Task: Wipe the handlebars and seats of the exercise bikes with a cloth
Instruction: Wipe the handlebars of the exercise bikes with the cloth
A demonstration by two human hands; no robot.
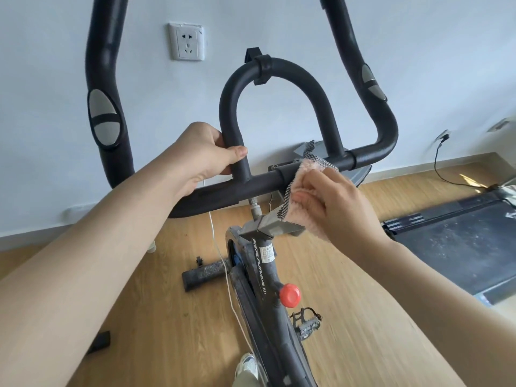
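The black padded handlebars [282, 71] of an exercise bike fill the upper half of the view, with a central loop and two outer arms carrying grey sensor pads. My left hand [201, 155] grips the left leg of the central loop where it meets the crossbar. My right hand [332, 208] holds a pink fluffy cloth [304, 174] with a checked edge, pressed against the crossbar just right of the stem. The dark bike frame [268, 277] runs down toward me with a red knob [289, 295]. No seat is in view.
A white wall with a socket [186, 41] stands right behind the bars. A treadmill deck [460, 244] lies on the wooden floor to the right, with a black cable. A white cord hangs by the frame; a pedal [305, 322] and my shoe [247, 367] are below.
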